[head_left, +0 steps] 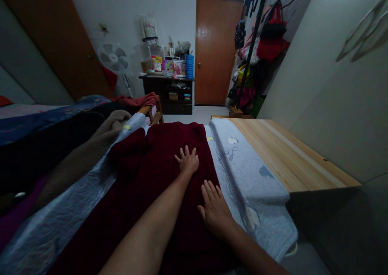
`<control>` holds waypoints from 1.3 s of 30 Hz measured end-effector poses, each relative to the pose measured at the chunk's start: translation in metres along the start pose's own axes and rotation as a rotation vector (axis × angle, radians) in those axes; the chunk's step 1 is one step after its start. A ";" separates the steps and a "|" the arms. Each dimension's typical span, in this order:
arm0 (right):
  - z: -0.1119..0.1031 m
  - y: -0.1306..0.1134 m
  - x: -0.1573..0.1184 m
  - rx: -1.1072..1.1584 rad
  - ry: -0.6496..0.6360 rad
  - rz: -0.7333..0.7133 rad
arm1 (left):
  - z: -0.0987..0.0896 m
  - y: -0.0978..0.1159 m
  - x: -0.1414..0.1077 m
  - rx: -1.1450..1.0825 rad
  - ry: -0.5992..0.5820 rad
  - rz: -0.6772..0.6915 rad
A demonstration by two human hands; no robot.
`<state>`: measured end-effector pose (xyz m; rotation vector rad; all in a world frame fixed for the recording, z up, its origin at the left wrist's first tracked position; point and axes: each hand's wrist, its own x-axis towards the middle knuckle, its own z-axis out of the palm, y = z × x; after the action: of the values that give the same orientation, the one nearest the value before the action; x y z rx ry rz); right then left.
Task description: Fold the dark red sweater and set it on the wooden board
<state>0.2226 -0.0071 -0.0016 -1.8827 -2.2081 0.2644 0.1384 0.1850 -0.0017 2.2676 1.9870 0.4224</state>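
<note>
Your left forearm [151, 222] and right forearm [250, 244] are reaching in closest to you, crossing the dark red garment [163, 158]. It is lying spread beneath both hands on the pale blue cover [254, 166], running from beyond your fingers back towards your body. Your left hand [188, 164] is pressing palm down on it, the fingers fanning well apart. Your right hand [214, 210] is lying flat nearer you, by the garment's right edge, its fingers sitting close together and its thumb standing apart. Neither hand is gripping anything.

The garment is looking soft, limp and fairly thick, like a knit or fleece, so you are probably dealing with something light to moderate in weight, not slippery and hardly fragile. It is likely to be sagging or stretching if you are lifting it from one point, and creasing where a palm is dragging. For a hold, the far edge just beyond your left fingers is offering two good corners; the right edge, just beside your right fingers, is giving a straight side to pinch. The bunched part to the left of your left fingers is hiding its layers, so you are risking catching only the top one there.
</note>
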 end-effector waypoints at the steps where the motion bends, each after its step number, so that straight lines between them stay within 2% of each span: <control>1: 0.001 -0.001 -0.006 0.002 0.010 0.003 | 0.000 0.000 0.000 -0.005 -0.001 0.004; 5: 0.004 -0.001 -0.014 -0.009 0.049 0.003 | -0.005 -0.005 -0.001 -0.016 -0.024 0.064; 9: 0.008 0.002 -0.013 -0.025 0.126 -0.034 | -0.009 -0.018 -0.021 -0.030 -0.118 0.251; 13: 0.010 0.003 -0.014 -0.029 0.190 -0.059 | -0.016 -0.033 -0.069 -0.048 -0.159 0.426; 15: 0.010 0.004 -0.015 -0.006 0.219 -0.066 | -0.023 -0.040 -0.098 -0.054 -0.171 0.453; 19: 0.013 0.009 -0.018 0.072 0.292 -0.079 | -0.042 -0.053 -0.152 -0.070 -0.282 0.500; 24: 0.011 0.012 -0.026 0.135 0.373 -0.002 | -0.059 -0.057 -0.200 -0.095 -0.296 0.495; 29: 0.002 0.006 -0.037 0.300 0.397 0.123 | -0.058 -0.058 -0.217 -0.158 -0.244 0.473; 34: -0.008 0.001 -0.048 0.393 0.239 0.210 | -0.056 -0.066 -0.219 -0.280 -0.210 0.485; 36: -0.013 0.002 -0.052 0.370 0.192 0.226 | -0.056 -0.069 -0.219 -0.315 -0.214 0.495; 39: -0.023 0.003 -0.049 0.172 0.160 0.218 | -0.058 -0.070 -0.222 -0.310 -0.210 0.507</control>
<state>0.2393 -0.0556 0.0169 -1.9741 -1.8191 0.3170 0.0313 -0.0291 0.0042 2.4611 1.1461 0.4667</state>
